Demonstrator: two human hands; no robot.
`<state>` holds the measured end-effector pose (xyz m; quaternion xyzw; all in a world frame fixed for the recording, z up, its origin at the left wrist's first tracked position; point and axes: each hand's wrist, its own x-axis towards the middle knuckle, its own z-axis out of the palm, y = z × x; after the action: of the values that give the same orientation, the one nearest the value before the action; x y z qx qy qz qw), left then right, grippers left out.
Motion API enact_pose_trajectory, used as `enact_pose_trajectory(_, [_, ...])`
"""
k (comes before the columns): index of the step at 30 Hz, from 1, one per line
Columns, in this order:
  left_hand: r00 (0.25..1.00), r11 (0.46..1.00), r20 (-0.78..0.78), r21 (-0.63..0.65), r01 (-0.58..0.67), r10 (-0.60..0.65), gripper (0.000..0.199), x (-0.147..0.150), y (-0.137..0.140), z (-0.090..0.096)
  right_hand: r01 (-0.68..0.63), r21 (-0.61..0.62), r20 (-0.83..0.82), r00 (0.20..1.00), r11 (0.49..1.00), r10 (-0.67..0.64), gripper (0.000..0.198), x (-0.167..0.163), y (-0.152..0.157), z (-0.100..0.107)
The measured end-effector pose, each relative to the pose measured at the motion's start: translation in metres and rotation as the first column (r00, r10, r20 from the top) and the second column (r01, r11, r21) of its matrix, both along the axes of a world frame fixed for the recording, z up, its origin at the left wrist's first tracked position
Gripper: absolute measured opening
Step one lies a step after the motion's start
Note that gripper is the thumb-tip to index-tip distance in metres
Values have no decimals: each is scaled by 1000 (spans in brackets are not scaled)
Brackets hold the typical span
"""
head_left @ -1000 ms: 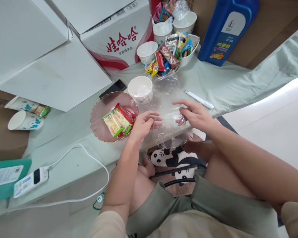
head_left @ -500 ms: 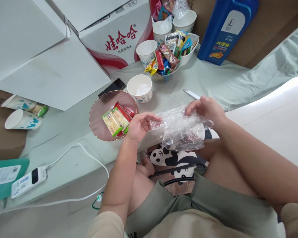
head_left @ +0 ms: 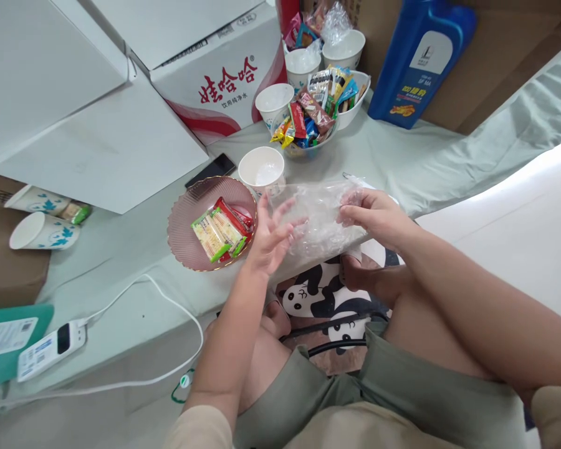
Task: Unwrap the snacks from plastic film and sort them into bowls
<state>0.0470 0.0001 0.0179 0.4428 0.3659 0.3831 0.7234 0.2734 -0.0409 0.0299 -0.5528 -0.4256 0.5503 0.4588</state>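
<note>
A crumpled sheet of clear plastic film (head_left: 325,215) stretches between my two hands, above the table's front edge. My right hand (head_left: 376,215) pinches its right side between thumb and fingers. My left hand (head_left: 271,240) is open, its fingers spread against the left side of the film; whether they are inside a fold of it I cannot tell. Just left of that hand sits a pink ribbed bowl (head_left: 180,231) with a gold rim, holding several wrapped snacks (head_left: 212,234) in green and red. A white paper cup (head_left: 262,168) stands behind the film, with clear plastic inside.
A bowl of mixed wrapped snacks (head_left: 308,125), more paper cups (head_left: 275,103) and a blue jug (head_left: 421,62) stand at the back. A black phone (head_left: 211,169) lies by a white carton (head_left: 224,75). At left are tipped cups (head_left: 44,231) and a power strip (head_left: 51,350) with a white cable.
The film has been lifted away from my lap and spread flatter. My left hand has turned with its fingers spreading apart; my right hand has shifted slightly down and left, now pinching the film.
</note>
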Motion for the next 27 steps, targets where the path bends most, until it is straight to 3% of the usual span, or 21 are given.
enact_pose_trajectory(4, [983,977,-85,-149,151,-165,40,8,-4,-1,30,38,-95,995,999,-27,28,-5,-2,1])
enact_pose_trajectory(7, [984,985,-140,-146,88,-109,21,13,-4,-3,-71,-12,-110,992,997,70,32,-6,-2,-2])
enact_pose_trajectory(10, [976,994,-216,-110,16,-40,20,10,0,-4,-205,-94,5,978,974,206,23,-6,-1,-6])
enact_pose_trajectory(12, [966,994,-254,-107,31,-57,24,5,2,-5,-174,-116,28,984,978,178,23,-6,-2,-7])
enact_pose_trajectory(16, [993,991,-104,-125,45,-58,31,-5,5,-3,-65,-59,-103,993,996,59,27,-6,-1,-3])
enact_pose_trajectory(18, [998,992,-29,-113,58,-62,22,-8,7,-1,-58,-47,-160,986,997,50,17,-3,-1,0])
enact_pose_trajectory(20, [995,990,0,-98,101,-102,26,-10,8,3,-95,-40,-170,982,995,86,22,2,-1,2])
enact_pose_trajectory(22, [991,989,-36,-84,123,-127,37,-10,9,5,-132,-35,-104,986,991,128,36,9,-2,2])
enact_pose_trajectory(24, [976,990,-162,-34,139,-143,30,-10,10,6,-130,-29,102,986,991,132,40,16,-4,1])
enact_pose_trajectory(27, [909,972,-377,77,222,-178,18,-11,10,4,-46,115,462,887,992,-13,23,22,-8,0])
